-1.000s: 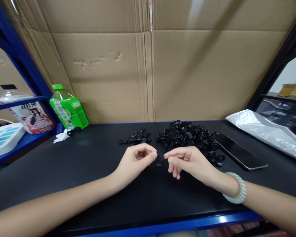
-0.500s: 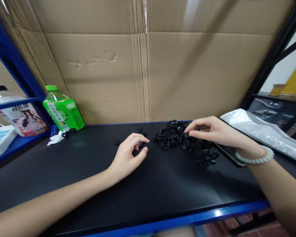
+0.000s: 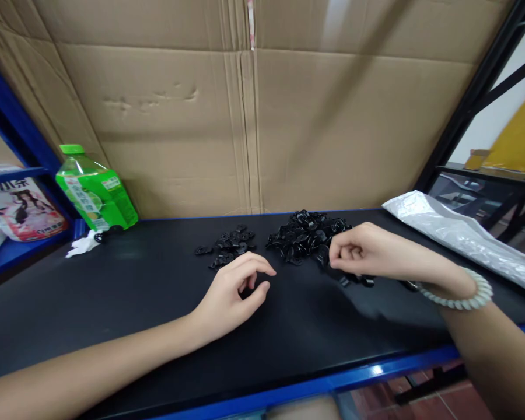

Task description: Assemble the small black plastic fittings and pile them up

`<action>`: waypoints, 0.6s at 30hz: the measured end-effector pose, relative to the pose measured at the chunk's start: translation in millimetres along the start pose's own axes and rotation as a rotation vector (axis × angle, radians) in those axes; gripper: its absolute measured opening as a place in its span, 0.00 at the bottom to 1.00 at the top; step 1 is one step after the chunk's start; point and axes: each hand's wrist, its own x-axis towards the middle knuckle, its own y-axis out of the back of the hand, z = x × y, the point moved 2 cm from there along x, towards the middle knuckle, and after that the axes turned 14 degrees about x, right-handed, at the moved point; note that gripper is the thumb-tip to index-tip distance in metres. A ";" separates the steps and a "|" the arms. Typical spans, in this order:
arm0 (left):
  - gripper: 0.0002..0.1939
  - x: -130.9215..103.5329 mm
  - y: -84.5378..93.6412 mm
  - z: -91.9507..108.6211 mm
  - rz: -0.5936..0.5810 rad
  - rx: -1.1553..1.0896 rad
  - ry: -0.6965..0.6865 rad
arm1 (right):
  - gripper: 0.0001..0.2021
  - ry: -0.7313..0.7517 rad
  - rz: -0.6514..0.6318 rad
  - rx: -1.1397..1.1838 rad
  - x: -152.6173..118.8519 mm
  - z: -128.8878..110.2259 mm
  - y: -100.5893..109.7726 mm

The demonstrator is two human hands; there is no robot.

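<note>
My left hand (image 3: 231,294) hovers over the black table with its thumb and fingers apart and nothing between them. Just beyond it lies a smaller heap of black plastic parts (image 3: 234,240). A larger heap of small, round-looking black plastic parts (image 3: 304,233) sits right of the middle. At that heap's right edge my right hand (image 3: 365,251) is closed, fingertips pressed together. Whatever it may hold is hidden by the fingers. Several loose black parts (image 3: 367,281) show beneath this hand. A pale beaded bracelet (image 3: 464,297) circles the right wrist.
On the left stand a green drink bottle (image 3: 98,195) and a crumpled white tissue (image 3: 84,244). Cardboard (image 3: 170,134) walls off the back. A silvery plastic bag (image 3: 459,233) lies at the right. Blue edging (image 3: 359,373) runs along the table's front.
My right hand has come lower and nearer to me, its fingers now closed. My left hand has shifted slightly nearer, showing more of the smaller heap. The camera view has also moved.
</note>
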 end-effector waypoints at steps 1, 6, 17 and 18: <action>0.08 -0.2 -0.9 -0.2 -0.009 -0.046 0.041 | 0.06 0.011 0.042 0.163 0.9 -2.8 -0.4; 0.18 -2.1 -5.9 4.3 -0.090 -0.540 0.216 | 0.10 0.098 0.148 0.943 14.6 -8.8 -38.6; 0.07 -6.3 1.0 8.6 0.030 -0.520 0.304 | 0.13 -0.085 -0.071 1.181 32.6 8.8 -101.7; 0.08 -6.7 0.6 7.9 0.022 -0.485 0.294 | 0.12 -0.100 -0.092 1.203 32.3 8.1 -101.5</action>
